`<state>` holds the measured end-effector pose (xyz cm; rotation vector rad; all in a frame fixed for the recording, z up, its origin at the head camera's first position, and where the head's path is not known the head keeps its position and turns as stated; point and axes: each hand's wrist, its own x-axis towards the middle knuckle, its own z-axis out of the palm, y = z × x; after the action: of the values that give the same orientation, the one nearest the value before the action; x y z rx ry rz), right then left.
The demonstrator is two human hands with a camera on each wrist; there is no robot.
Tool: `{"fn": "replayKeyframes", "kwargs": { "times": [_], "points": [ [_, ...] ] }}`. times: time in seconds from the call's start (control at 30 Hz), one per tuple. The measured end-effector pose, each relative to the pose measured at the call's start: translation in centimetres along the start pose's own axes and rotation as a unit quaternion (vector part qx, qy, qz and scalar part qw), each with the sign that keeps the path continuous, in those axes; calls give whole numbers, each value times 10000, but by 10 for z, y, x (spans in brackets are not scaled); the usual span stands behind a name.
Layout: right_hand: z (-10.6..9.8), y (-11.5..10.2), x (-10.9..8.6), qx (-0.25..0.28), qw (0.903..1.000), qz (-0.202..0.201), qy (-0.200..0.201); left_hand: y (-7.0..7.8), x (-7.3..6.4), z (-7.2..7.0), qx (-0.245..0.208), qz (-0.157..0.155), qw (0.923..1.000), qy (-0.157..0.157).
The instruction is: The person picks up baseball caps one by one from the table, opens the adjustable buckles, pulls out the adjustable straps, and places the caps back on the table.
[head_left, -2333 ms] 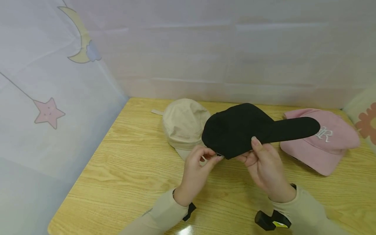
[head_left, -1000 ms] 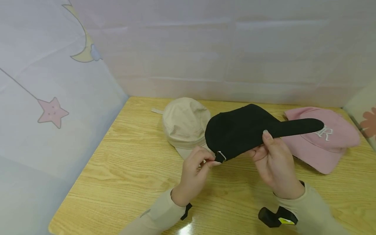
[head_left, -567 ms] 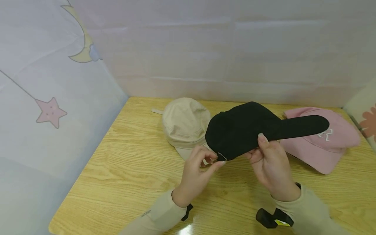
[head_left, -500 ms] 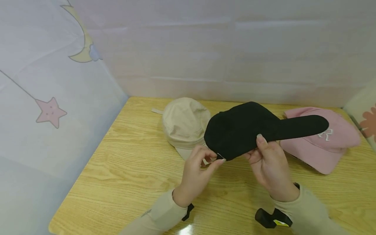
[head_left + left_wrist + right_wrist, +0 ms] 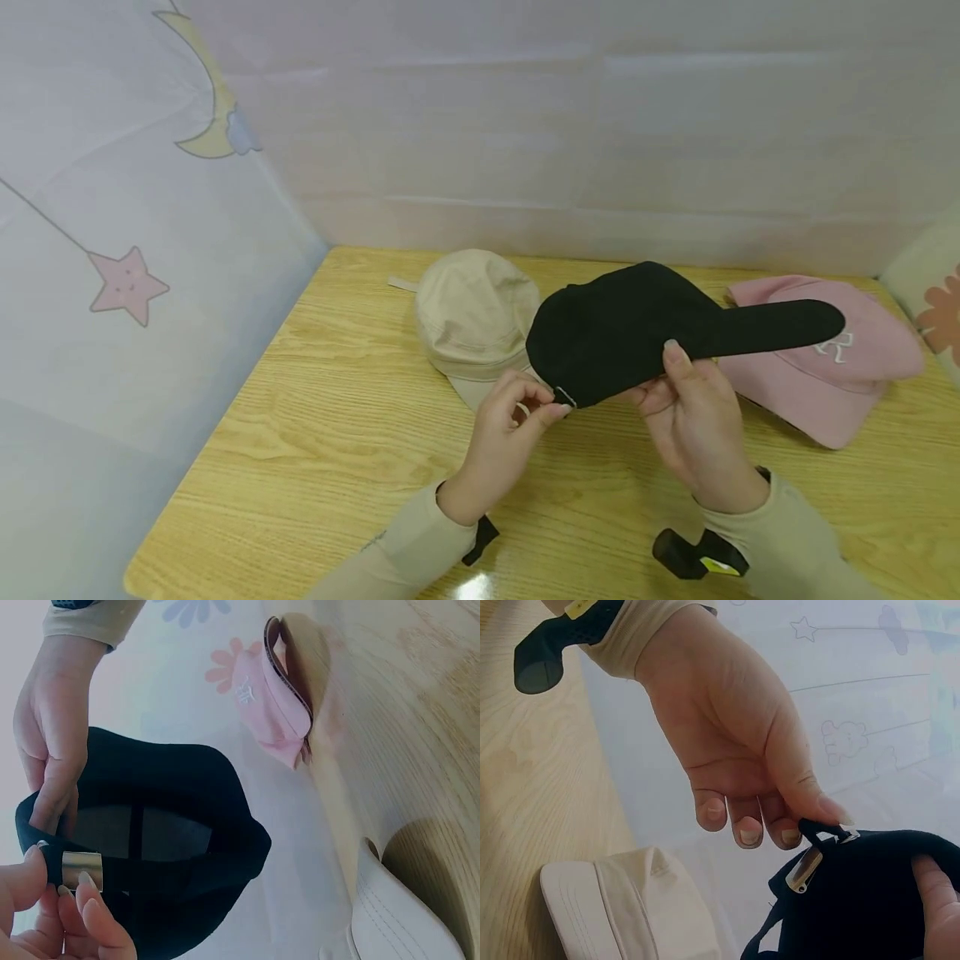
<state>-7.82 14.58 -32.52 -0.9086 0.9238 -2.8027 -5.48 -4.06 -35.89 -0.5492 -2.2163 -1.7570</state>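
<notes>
A black cap (image 5: pixel 622 333) is held up sideways over the table, its brim pointing right. My right hand (image 5: pixel 697 433) grips its lower edge near the brim, thumb on the outside and fingers reaching inside the crown in the left wrist view. With thumb and fingertips, my left hand (image 5: pixel 498 442) pinches the cap's back strap (image 5: pixel 821 829) beside a metal buckle (image 5: pixel 82 870). Behind my left hand a beige cap (image 5: pixel 476 312) rests on the table, its brim partly hidden. A pink cap (image 5: pixel 810 392) with white lettering lies on the right, partly covered by the black brim.
The wood-grain table (image 5: pixel 322 433) ends at a pale cloth backdrop (image 5: pixel 465 133) behind and at the left. The beige cap's loose strap (image 5: pixel 402 284) sticks out to the left. A black wrist device (image 5: pixel 697 554) hangs below my right sleeve.
Compared with the earliest frame, the black cap has shifted slightly right with both hands. The buckle by my left fingers shows more than then, less than a second ago; my left thumb has shifted slightly.
</notes>
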Motion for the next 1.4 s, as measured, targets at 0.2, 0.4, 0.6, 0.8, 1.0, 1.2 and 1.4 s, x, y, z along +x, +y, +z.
{"fn": "replayKeyframes", "kwargs": {
  "times": [0.2, 0.4, 0.6, 0.8, 1.0, 1.2, 1.4],
  "points": [
    [0, 0, 0, -50, 10000, 11, -1, -1, 0, 0, -15, 12, 10000, -17],
    [3, 4, -1, -150, 9996, -51, -225, 2, 1, 1, 50, -282, 9996, -18],
    [2, 5, 0, 46, 9995, -173, -263, 5, 1, -1, -55, -313, 9995, 5],
    [0, 2, 0, 140, 9996, -101, -208, 3, 1, -2, -159, -182, 9997, -60],
    [-2, 1, 1, 194, 9996, -73, -185, 2, 0, -2, -237, -113, 9996, -80],
    [-1, 1, 1, 57, 9999, -56, -136, 2, 0, -2, -170, -242, 9995, -97],
    [4, 4, -1, -368, 9991, -45, -192, 4, 2, -2, 2, -572, 9983, -93]
  ]
}}
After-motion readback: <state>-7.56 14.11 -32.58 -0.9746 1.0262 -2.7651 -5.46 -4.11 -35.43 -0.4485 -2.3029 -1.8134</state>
